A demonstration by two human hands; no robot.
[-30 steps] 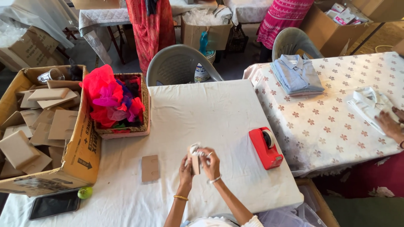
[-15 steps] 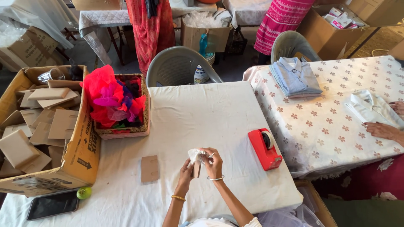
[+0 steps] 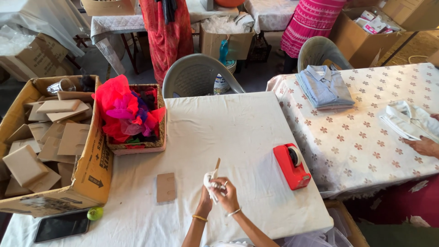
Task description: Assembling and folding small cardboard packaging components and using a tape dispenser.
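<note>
My left hand (image 3: 205,197) and my right hand (image 3: 228,195) are together over the near edge of the white-covered table (image 3: 238,132). Both grip a small crumpled white piece (image 3: 210,179) wrapped around a thin brown card (image 3: 217,163) that sticks up edge-on. A flat brown cardboard piece (image 3: 165,187) lies on the cloth just left of my hands. A red tape dispenser (image 3: 291,165) stands to the right, apart from my hands.
A basket of red and pink tissue (image 3: 130,116) and a big carton of cardboard pieces (image 3: 45,142) sit left. A phone (image 3: 61,225), a green ball (image 3: 94,213), a grey chair (image 3: 196,75). On the right table, folded shirts (image 3: 323,91) and another person's hand (image 3: 423,146).
My hands have turned the white piece and the card, which now stands edge-on. The other person's hand on the right table has slid toward the white shirt.
</note>
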